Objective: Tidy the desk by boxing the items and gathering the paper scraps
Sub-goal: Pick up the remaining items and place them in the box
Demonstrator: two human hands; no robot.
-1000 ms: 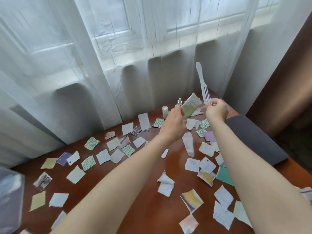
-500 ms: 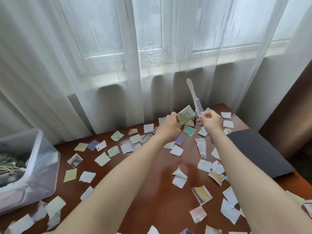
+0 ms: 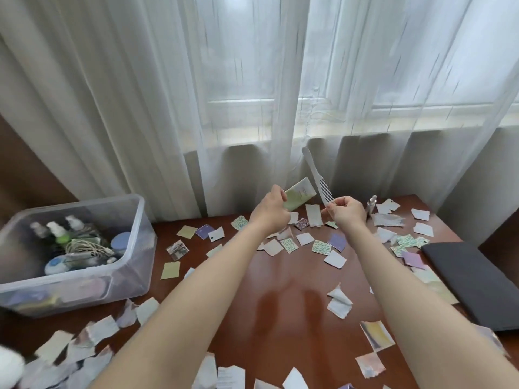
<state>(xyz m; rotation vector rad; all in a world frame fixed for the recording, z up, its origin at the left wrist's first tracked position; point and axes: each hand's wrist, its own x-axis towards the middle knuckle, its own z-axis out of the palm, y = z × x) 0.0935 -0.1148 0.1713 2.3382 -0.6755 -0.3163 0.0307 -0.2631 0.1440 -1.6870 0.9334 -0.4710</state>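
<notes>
Two-handed boxing step | gripped tube (image 3: pixel 299 196) in left hand (image 3: pixel 271 204), pinched comb (image 3: pixel 318 178) by its toothed end in right hand (image 3: pixel 346 213), both held above far desk (image 3: pixel 280 290) | judged next move to need a leftward carry to box (image 3: pixel 129 273), then release inside | found scraps (image 3: pixel 335 259) strewn, not yet gathered

Room in a home, sheer white curtains (image 3: pixel 252 80) over a window (image 3: pixel 421 108) beyond the fingers (image 3: pixel 337 209), polished wooden desk (image 3: pixel 280 276) beneath them, clear plastic box (image 3: pixel 134 242) of toiletry bottles (image 3: pixel 57 230) to their left
</notes>
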